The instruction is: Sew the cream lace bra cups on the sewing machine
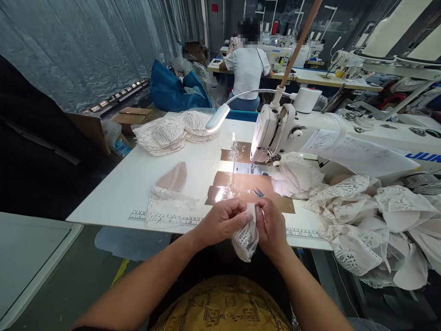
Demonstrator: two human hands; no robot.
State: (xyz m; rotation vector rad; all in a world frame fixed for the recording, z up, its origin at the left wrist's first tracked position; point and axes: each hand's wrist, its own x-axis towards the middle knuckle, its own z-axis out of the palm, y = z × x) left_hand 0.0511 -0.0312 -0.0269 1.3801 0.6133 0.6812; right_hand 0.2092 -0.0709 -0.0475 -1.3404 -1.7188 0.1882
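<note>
Near the table's front edge, my left hand pinches one side of a white lace piece, thumb on top. My right hand grips the other side of it, and the lace hangs below the fingers. By the right fingers lie small thread snips, their handle end partly hidden by that hand. Just beyond stands a white sewing machine, its needle area lit. On the table to the left is a beige cup piece with lace fabric spread below it.
Stacks of lace pieces sit at the back left. A large heap of lace cups hangs over the right edge. A lamp reaches over the white table. Beyond, a person in a white shirt sits at another bench.
</note>
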